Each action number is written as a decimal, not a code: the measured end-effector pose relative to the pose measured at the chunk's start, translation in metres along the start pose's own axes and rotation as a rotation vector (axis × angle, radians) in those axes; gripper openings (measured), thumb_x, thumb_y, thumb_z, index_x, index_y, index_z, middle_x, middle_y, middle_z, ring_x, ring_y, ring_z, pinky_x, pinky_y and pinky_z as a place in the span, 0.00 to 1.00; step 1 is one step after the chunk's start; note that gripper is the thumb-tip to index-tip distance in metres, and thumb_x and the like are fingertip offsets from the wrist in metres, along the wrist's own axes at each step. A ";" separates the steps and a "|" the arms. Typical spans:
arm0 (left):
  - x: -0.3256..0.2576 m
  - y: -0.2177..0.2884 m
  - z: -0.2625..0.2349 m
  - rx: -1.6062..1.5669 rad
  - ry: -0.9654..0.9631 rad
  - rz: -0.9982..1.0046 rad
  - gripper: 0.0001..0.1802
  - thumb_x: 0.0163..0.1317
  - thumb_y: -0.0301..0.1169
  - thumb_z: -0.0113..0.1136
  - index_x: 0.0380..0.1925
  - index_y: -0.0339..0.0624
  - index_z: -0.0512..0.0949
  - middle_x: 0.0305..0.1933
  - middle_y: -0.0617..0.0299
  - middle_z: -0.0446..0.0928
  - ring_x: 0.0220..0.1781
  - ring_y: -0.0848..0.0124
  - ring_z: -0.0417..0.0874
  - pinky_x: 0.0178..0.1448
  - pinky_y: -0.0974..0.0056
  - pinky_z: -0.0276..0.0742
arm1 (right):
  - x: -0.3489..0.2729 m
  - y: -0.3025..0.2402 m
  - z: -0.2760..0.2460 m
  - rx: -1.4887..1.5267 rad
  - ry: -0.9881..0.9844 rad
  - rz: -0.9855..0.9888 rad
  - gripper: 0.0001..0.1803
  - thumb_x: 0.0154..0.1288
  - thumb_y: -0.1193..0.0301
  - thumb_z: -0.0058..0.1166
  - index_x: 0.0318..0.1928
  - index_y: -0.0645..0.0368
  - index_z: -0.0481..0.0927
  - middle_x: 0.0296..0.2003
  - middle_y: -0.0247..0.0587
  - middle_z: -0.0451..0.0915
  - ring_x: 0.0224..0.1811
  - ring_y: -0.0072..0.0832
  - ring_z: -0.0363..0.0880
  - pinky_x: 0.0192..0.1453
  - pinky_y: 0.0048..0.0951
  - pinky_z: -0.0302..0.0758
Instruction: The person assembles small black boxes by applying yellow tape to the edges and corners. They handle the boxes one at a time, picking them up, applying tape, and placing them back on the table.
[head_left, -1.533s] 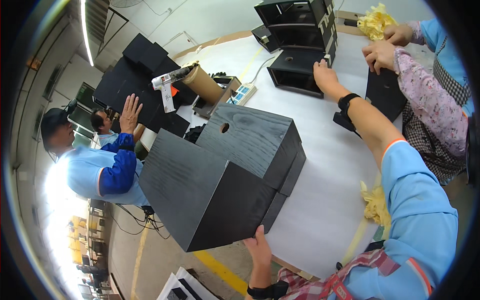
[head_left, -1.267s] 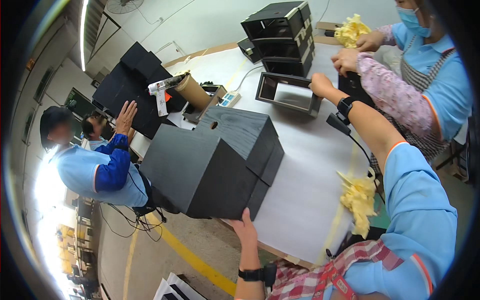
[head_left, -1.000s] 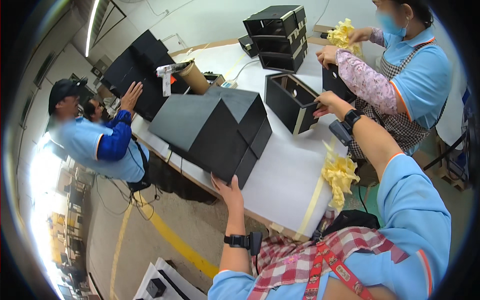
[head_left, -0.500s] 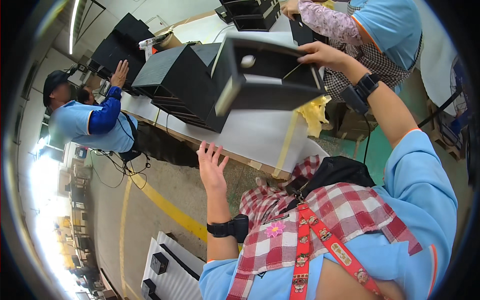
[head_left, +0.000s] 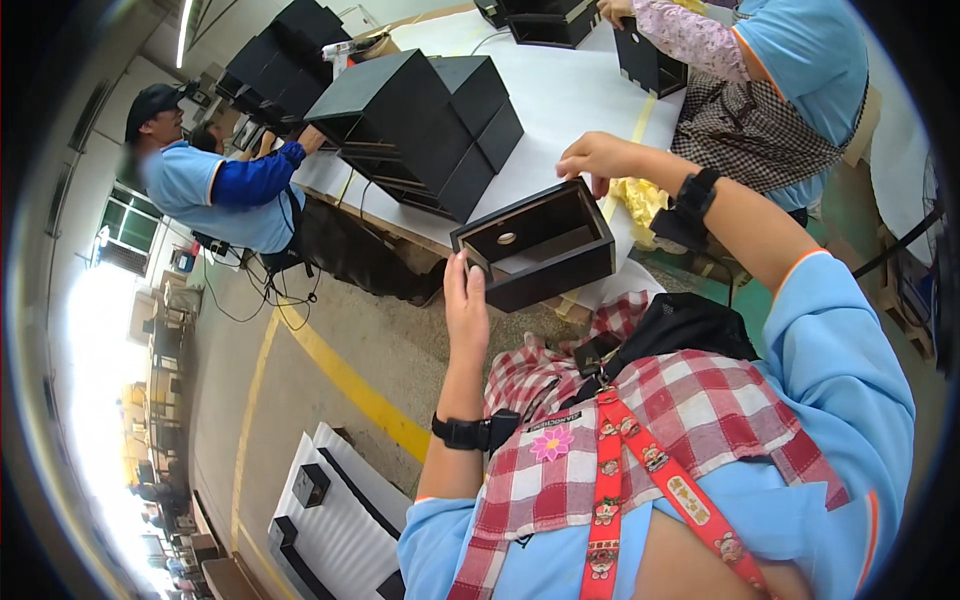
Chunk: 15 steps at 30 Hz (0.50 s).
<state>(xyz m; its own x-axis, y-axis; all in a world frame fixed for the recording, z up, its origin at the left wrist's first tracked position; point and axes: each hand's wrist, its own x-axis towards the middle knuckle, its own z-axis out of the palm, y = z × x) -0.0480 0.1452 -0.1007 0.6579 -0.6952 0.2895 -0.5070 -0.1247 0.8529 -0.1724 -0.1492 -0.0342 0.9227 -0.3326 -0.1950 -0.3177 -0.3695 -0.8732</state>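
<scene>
"How does the piece look to you?"

"I see an open black box (head_left: 550, 283), a hollow rectangle tilted toward me, with a round hole (head_left: 506, 239) in one inner wall."

"And where is it?"

"I'm going by the black stack (head_left: 430, 135): the box is just on the wearer's side of it, at the edge of the white table (head_left: 560, 85). I can't tell whether it rests there."

"The hands?"

"The left hand (head_left: 466, 305) is at the box's left end, unclenched, fingers straight. The right hand (head_left: 600, 158) is at the far right corner, fingers bent; I can't tell whether it grips."

"Counts?"

"I make it one box between two hands, two wristbands (head_left: 460, 433), one yellow clump (head_left: 637, 208) right of the stack, and, beyond the stack to the right, one co-worker (head_left: 800, 75) with one black case (head_left: 640, 58)."
</scene>
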 end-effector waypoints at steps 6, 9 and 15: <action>0.004 -0.010 0.005 -0.081 0.094 -0.087 0.26 0.69 0.44 0.43 0.60 0.37 0.64 0.67 0.48 0.56 0.69 0.57 0.56 0.70 0.60 0.50 | -0.035 0.007 0.004 -0.278 0.289 -0.259 0.15 0.62 0.68 0.51 0.45 0.63 0.79 0.34 0.44 0.81 0.25 0.29 0.81 0.32 0.28 0.76; -0.004 -0.003 0.005 0.210 0.161 0.026 0.25 0.67 0.43 0.46 0.58 0.38 0.66 0.65 0.48 0.59 0.67 0.55 0.60 0.67 0.59 0.55 | -0.066 0.009 0.035 -0.366 0.386 -0.416 0.13 0.63 0.69 0.51 0.44 0.63 0.79 0.31 0.43 0.81 0.28 0.27 0.79 0.35 0.28 0.74; 0.004 0.051 0.038 0.408 -0.072 0.491 0.19 0.56 0.36 0.59 0.46 0.38 0.74 0.46 0.49 0.75 0.50 0.53 0.75 0.54 0.55 0.68 | -0.100 0.043 0.061 -0.214 0.388 -0.072 0.16 0.62 0.71 0.47 0.49 0.65 0.75 0.37 0.52 0.80 0.36 0.40 0.80 0.44 0.34 0.74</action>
<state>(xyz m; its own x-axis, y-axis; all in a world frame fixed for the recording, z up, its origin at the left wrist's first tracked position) -0.0923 0.1092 -0.0721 0.2635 -0.7838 0.5624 -0.9203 -0.0296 0.3901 -0.2654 -0.0792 -0.0795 0.8070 -0.5850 0.0807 -0.3313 -0.5616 -0.7582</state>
